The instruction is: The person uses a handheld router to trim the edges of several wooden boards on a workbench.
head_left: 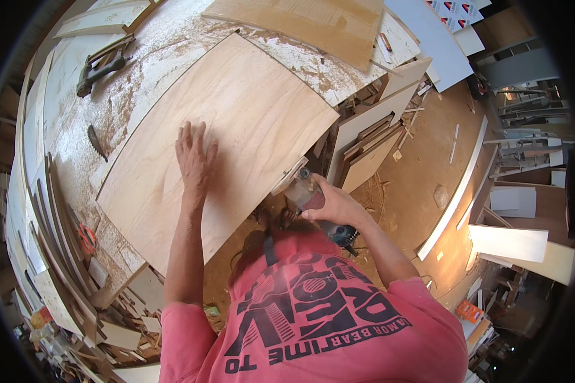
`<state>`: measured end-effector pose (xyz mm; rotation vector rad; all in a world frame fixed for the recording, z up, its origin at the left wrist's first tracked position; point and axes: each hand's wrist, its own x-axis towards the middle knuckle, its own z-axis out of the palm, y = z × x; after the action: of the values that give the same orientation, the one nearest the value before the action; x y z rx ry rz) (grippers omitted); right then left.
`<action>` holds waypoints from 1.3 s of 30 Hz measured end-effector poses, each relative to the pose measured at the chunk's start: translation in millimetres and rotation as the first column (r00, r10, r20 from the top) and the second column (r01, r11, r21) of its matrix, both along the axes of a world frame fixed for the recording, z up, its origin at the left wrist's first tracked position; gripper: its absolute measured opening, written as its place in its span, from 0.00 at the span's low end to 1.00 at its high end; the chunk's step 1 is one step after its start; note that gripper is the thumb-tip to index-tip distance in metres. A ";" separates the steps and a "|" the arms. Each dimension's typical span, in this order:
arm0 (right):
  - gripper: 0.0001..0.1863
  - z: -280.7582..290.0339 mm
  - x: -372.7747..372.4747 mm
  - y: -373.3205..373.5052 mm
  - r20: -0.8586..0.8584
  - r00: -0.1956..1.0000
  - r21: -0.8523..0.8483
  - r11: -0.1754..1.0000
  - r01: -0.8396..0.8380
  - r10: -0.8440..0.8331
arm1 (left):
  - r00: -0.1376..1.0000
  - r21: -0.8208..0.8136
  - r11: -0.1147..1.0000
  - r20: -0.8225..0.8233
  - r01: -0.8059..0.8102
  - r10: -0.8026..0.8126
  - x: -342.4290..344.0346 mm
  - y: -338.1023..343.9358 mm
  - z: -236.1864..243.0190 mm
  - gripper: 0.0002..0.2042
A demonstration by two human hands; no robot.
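A pale plywood panel [236,121] lies slantwise on the workbench in front of me. My left hand [196,156] rests flat near the middle of the panel, fingers spread and holding nothing. At the panel's near right edge, my right hand [334,203] wraps around the body of a trim router [305,191]. The router's pale base [290,176] meets the panel's edge, but its bit is hidden from sight. Below my right hand is a blue and black power tool [342,235], partly covered by my body.
Sawdust covers the workbench [153,73]. On it lie a hammer [99,70], a toothed blade [96,143] and an orange-handled hand tool [86,237]. Another board [300,25] lies beyond the panel. Wood strips line the left; boards lean at right above the littered floor [421,172].
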<state>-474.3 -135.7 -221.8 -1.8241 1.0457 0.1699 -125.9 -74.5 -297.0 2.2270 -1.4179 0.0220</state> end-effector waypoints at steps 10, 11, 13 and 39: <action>0.59 -11.0 -17.8 -32.9 -0.049 0.998 -0.082 0.996 0.028 -0.032 | 0.839 0.210 0.814 0.079 -0.541 0.538 68.4 252.9 5.0 0.30; 0.60 -10.4 -16.4 -33.1 -0.048 0.998 -0.081 0.996 0.023 -0.027 | 0.847 0.182 0.828 0.062 -0.530 0.528 63.8 256.8 -1.0 0.31; 0.60 -11.4 -16.2 -34.6 -0.039 0.999 -0.060 0.998 0.021 -0.024 | 0.863 0.155 0.854 -0.011 -0.497 0.505 57.8 256.7 -6.2 0.33; 0.59 3.8 97.5 202.7 -0.050 0.999 0.000 1.000 -0.004 0.004 | 0.859 -0.031 0.909 -0.340 -0.416 0.382 48.6 252.4 4.0 0.33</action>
<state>-376.9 67.0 -218.0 -1.8300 1.0776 0.2189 -77.3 177.9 -293.0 2.2713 -0.7457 -0.1260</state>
